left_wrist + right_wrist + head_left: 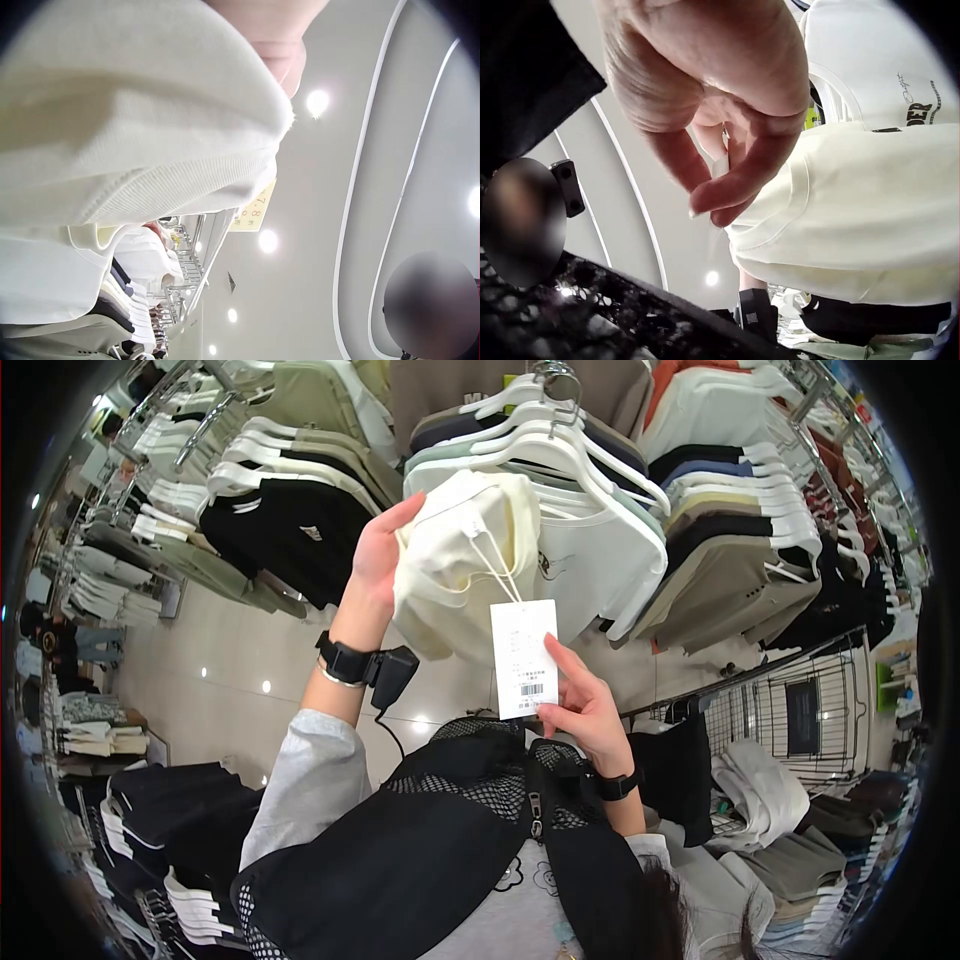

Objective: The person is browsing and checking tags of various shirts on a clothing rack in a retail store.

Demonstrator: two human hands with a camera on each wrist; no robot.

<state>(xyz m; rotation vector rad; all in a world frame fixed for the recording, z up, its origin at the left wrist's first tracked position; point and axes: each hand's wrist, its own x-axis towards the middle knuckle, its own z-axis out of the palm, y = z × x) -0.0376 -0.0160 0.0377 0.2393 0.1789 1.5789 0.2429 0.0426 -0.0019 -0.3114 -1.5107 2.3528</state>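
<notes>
A cream shirt (pixel 455 530) is bunched up in front of the person's chest. The left hand (pixel 382 555) holds it from its left side, thumb along the edge and the other fingers hidden by the cloth. In the left wrist view the cream cloth (pixel 142 120) fills the upper left, with its ribbed band showing. A white price tag (pixel 524 658) with printed text and a barcode hangs from the collar on a white string (pixel 492 565). The right hand (pixel 585 710) pinches the tag's lower right edge between thumb and fingers; from the right wrist (pixel 720 127), the tag is mostly hidden.
Racks of shirts on white hangers (pixel 540 445) stand close in front and on both sides. A wire shopping cart (pixel 760 710) with clothes in it is at the right. Dark garments (pixel 180 800) hang at the lower left. A black bag (pixel 400 840) crosses the person's front.
</notes>
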